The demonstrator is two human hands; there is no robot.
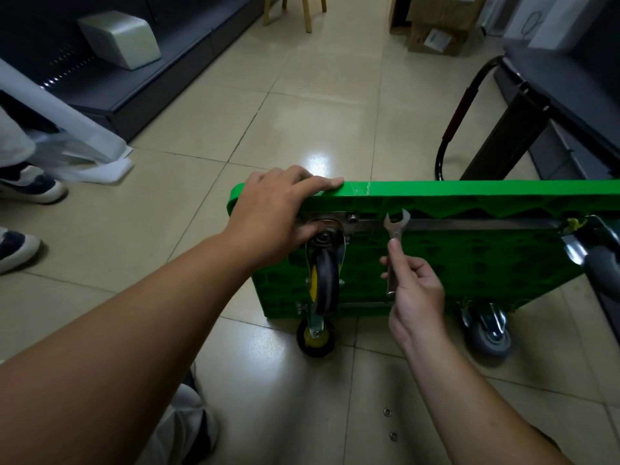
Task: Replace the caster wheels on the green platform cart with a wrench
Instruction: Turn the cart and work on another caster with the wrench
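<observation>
From the head camera I see the green platform cart (469, 263) standing on its long edge on the tiled floor (235, 129), with its ribbed underside turned toward me. My left hand (268, 223) rests on the cart's top edge at the upper left corner. The fingers lie fairly straight along the rim and the thumb hangs down beside the caster's mounting plate (335, 221), so it is steadying the cart, not gripping a tool. My right hand (416, 297) pinches the lower shank of the wrench (396, 236) between thumb and curled fingers. The wrench's long axis stands almost upright, with the open end at the top, level with the steel strip that runs along the underside. The black caster with the yellow hub (325, 276) hangs below its plate. The plate's bolts lie just to the left of the wrench head and at about the same height. The left hand is closer to the plate, but the right hand has the tool, so I judge the coming move to be a short sideways carry to the left, probably turning the open end onto a bolt head. Two small round metal pieces (387, 412) lie on the floor close to me, and I cannot tell whether they are nuts or washers.
</observation>
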